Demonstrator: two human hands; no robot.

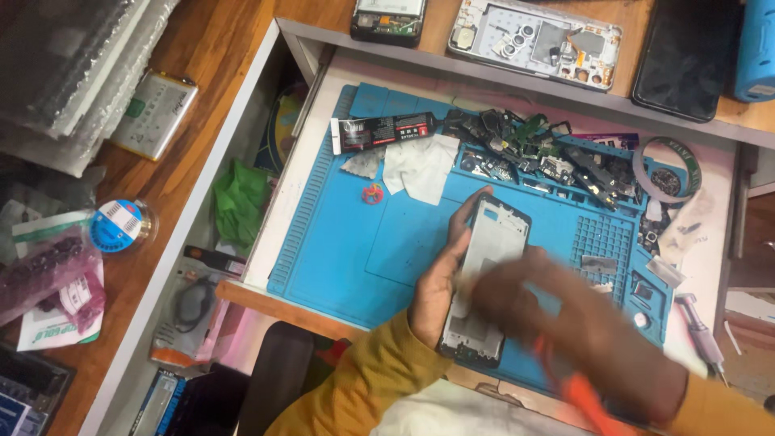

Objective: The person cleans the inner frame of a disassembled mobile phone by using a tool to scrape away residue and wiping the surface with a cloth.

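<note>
My left hand (440, 278) grips a phone frame (491, 242), a white and grey shell with a black rim, by its left edge, above the blue work mat (347, 242). My right hand (565, 323) is blurred by motion and lies over the frame's lower right part. An orange tool (585, 404) shows at that hand, but the blur hides how it is held. Both sleeves are mustard yellow.
On the mat lie a black glue tube (383, 132), white wipes (420, 165), a pile of small phone parts (541, 153) and a tape roll (670, 169). The shelf behind holds an opened phone (537, 40) and a black screen (686, 56). A battery (155, 113) lies left.
</note>
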